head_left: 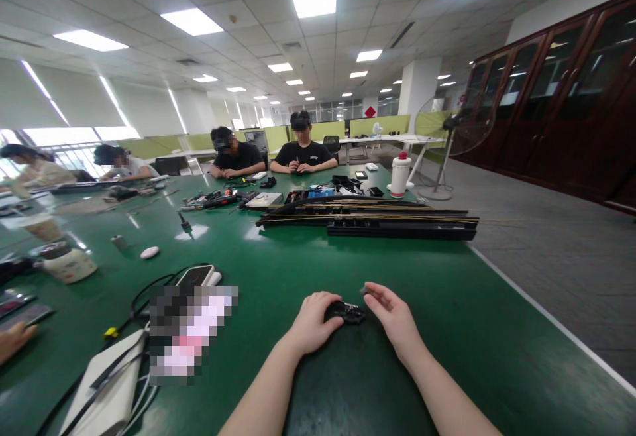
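Observation:
My left hand grips a small black part with shiny metallic bits along its top, just above the green table. Thumb and fingers close on its left end; its exact kind is not clear. To the right, my right hand pinches a tiny greyish piece between thumb and fingertips, too small to name. This piece is slightly above and right of the black part, with a narrow gap between them.
Long black rails with thin brass-coloured rods lie ahead. Beyond stand a white bottle and loose tools. At left are a power bank, cables, a white notebook and another person's hand. Several people sit around the table.

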### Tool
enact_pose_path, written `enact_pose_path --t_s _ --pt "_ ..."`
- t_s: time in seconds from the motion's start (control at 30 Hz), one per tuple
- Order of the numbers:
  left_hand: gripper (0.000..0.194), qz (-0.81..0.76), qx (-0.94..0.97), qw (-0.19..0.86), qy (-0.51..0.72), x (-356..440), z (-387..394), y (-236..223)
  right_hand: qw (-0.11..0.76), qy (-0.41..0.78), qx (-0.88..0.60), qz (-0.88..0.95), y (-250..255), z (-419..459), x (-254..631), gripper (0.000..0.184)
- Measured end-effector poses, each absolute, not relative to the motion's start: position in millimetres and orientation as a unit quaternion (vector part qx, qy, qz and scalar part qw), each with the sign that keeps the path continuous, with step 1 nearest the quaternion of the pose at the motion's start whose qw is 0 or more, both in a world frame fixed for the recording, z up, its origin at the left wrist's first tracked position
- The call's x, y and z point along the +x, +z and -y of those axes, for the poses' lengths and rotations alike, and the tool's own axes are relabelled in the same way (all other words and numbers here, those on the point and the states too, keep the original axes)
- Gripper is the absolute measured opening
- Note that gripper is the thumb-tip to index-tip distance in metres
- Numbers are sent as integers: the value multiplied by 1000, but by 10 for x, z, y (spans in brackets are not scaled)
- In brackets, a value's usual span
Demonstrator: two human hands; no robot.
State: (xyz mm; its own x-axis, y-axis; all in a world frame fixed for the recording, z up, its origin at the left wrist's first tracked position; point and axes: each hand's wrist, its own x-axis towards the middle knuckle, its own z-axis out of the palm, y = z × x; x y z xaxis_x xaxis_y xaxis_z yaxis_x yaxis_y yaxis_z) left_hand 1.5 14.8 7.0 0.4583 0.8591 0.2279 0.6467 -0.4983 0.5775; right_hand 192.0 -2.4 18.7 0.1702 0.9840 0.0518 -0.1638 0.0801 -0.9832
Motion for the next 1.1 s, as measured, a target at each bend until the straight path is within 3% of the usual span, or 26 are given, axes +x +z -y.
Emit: enact_pose_path --t_s 0.43,1.1 --pt "35 -454 827 211 255 14 -135 90 638 498 -469 354 169 5 1954 47" --pt "35 -456 825 207 261 10 -151 57 626 497 -474 370 122 -2 1958 44"
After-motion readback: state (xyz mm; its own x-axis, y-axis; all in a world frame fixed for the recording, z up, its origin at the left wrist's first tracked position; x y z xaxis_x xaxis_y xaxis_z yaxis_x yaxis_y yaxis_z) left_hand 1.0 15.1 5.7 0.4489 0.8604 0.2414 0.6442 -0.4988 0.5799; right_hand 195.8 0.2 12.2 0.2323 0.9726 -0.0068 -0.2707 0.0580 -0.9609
